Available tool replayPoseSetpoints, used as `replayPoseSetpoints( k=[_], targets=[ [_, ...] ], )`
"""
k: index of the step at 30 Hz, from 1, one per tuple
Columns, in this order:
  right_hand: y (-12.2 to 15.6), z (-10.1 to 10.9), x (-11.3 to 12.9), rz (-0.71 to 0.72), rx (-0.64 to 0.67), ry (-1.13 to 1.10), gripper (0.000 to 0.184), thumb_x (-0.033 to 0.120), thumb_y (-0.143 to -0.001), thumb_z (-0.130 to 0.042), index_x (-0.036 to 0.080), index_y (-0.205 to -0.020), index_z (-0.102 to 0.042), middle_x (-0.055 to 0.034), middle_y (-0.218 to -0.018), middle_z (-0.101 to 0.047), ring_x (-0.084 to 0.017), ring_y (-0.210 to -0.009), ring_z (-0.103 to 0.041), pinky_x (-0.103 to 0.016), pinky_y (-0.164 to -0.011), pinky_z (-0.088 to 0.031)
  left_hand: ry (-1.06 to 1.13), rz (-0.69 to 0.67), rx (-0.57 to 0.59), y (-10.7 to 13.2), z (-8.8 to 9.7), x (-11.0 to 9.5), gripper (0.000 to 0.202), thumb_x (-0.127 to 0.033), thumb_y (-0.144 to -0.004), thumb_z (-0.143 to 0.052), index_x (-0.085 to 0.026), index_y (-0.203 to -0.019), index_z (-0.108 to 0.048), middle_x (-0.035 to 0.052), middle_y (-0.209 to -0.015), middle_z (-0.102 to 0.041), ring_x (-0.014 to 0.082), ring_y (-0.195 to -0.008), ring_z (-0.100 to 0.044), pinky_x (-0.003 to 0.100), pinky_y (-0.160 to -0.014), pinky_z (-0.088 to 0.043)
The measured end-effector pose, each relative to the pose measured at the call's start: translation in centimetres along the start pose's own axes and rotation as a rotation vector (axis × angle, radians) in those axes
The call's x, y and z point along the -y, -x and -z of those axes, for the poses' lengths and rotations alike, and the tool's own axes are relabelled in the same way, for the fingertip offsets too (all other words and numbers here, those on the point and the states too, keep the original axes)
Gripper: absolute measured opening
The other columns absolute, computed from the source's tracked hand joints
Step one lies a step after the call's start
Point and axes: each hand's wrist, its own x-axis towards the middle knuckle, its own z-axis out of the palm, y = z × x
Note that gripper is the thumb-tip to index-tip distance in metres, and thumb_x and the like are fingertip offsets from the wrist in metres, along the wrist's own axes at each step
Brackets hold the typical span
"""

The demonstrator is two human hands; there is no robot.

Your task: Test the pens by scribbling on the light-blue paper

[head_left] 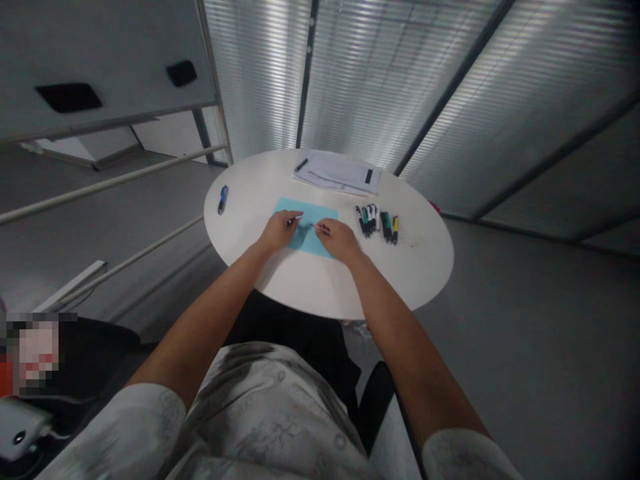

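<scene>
Over a light blue sheet (313,247) on the round white table (320,293), my two hands face each other, a short gap apart. My left hand (278,231) pinches a slim white-and-dark piece (299,217) that looks like part of a pen. Between the fingers of my right hand (342,240) is a thin pinkish pen-like piece (319,227), its dark tip pointing left toward the other hand. Fingers partly cover both pieces, so their exact kind is unclear.
Right of the sheet lie several markers (370,219) with black, white and green parts, and a yellow one (395,230). A blue pen (223,200) lies at the table's left. White papers (335,175) with a dark pen (301,165) on them lie at the back.
</scene>
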Motion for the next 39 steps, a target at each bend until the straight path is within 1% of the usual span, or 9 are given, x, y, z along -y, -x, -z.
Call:
replayPoseSetpoints(
  k=[3, 6, 10, 16, 20, 27, 30, 34, 39],
  targets=[
    [0.01, -0.06, -0.09, -0.002, 0.003, 0.009, 0.019, 0.027, -0.091, -0.052, 0.021, -0.098, -0.068, -0.0056, -0.097, -0.072, -0.019, -0.089, -0.063, -0.029, -0.079, -0.044, 0.016, -0.004, -0.007, -0.07, -0.11, 0.12, 0.033, -0.025, -0.091, -0.046, -0.015, -0.112, -0.071, 0.0125, -0.1, -0.072, 0.022, -0.091, -0.065, 0.035, -0.088, -0.049],
    [-0.01, -0.09, -0.15, -0.002, 0.007, 0.008, 0.019, 0.027, -0.091, -0.052, 0.021, -0.098, -0.068, -0.0057, -0.098, -0.072, -0.019, -0.089, -0.063, -0.03, -0.079, -0.044, 0.058, 0.016, -0.013, -0.14, -0.07, 0.17, 0.03, -0.028, -0.091, -0.049, -0.016, -0.104, -0.072, 0.0114, -0.105, -0.073, 0.022, -0.096, -0.065, 0.034, -0.09, -0.049],
    [-0.02, -0.05, -0.11, 0.002, 0.007, -0.003, 0.019, 0.027, -0.092, -0.052, 0.021, -0.097, -0.068, -0.0056, -0.096, -0.071, -0.019, -0.088, -0.062, -0.029, -0.077, -0.043, 0.12, 0.058, -0.018, -0.18, 0.05, 0.25, 0.028, -0.034, -0.089, -0.055, -0.017, -0.1, -0.073, 0.0107, -0.103, -0.073, 0.0226, -0.093, -0.066, 0.035, -0.088, -0.05],
    [-0.03, 0.02, -0.02, 0.0, 0.013, -0.011, 0.018, 0.027, -0.091, -0.052, 0.021, -0.096, -0.068, -0.0056, -0.094, -0.071, -0.019, -0.085, -0.062, -0.029, -0.075, -0.043, 0.153, 0.053, -0.018, -0.14, 0.09, 0.28, 0.026, -0.033, -0.089, -0.053, -0.017, -0.097, -0.072, 0.0084, -0.098, -0.074, 0.0215, -0.091, -0.066, 0.035, -0.086, -0.05],
    [-0.06, 0.01, -0.1, 0.008, 0.002, -0.004, 0.017, 0.027, -0.09, -0.053, 0.021, -0.095, -0.068, -0.0052, -0.093, -0.071, -0.019, -0.084, -0.062, -0.029, -0.074, -0.042, 0.188, 0.087, -0.033, -0.07, 0.02, 0.25, 0.023, -0.034, -0.086, -0.058, -0.017, -0.095, -0.07, 0.0085, -0.094, -0.073, 0.0202, -0.086, -0.066, 0.033, -0.082, -0.05],
    [-0.01, 0.04, -0.06, 0.004, 0.009, -0.013, 0.018, 0.028, -0.091, -0.052, 0.021, -0.097, -0.068, -0.0056, -0.096, -0.072, -0.019, -0.085, -0.062, -0.03, -0.074, -0.043, 0.269, 0.104, -0.042, -0.05, -0.32, 0.42, 0.017, -0.032, -0.082, -0.062, -0.018, -0.09, -0.065, 0.0074, -0.09, -0.072, 0.0192, -0.084, -0.067, 0.032, -0.078, -0.05],
    [0.02, 0.01, -0.04, 0.003, 0.012, -0.015, 0.018, 0.028, -0.091, -0.052, 0.021, -0.096, -0.068, -0.0058, -0.095, -0.071, -0.019, -0.085, -0.062, -0.03, -0.075, -0.043, 0.297, 0.088, -0.05, 0.05, -0.36, 0.32, 0.014, -0.03, -0.083, -0.06, -0.018, -0.09, -0.063, 0.0065, -0.088, -0.072, 0.0181, -0.083, -0.067, 0.031, -0.076, -0.049],
    [-0.01, -0.01, -0.02, 0.022, 0.005, -0.017, 0.019, 0.027, -0.091, -0.052, 0.021, -0.097, -0.068, -0.0056, -0.095, -0.071, -0.019, -0.085, -0.061, -0.03, -0.076, -0.042, 0.335, 0.048, -0.02, 0.19, -0.17, -0.03, 0.013, -0.028, -0.086, -0.055, -0.018, -0.094, -0.06, 0.0056, -0.089, -0.071, 0.0161, -0.081, -0.067, 0.029, -0.074, -0.049],
    [-0.18, 0.08, 0.16, 0.07, -0.031, -0.046, 0.02, 0.028, -0.092, -0.051, 0.02, -0.1, -0.067, -0.0067, -0.098, -0.07, -0.02, -0.089, -0.061, -0.03, -0.08, -0.042, 0.325, 0.015, -0.047, 0.02, -0.06, -0.11, 0.012, -0.026, -0.083, -0.059, -0.017, -0.088, -0.063, 0.0045, -0.087, -0.069, 0.0136, -0.078, -0.063, 0.028, -0.073, -0.047]
  ],
)
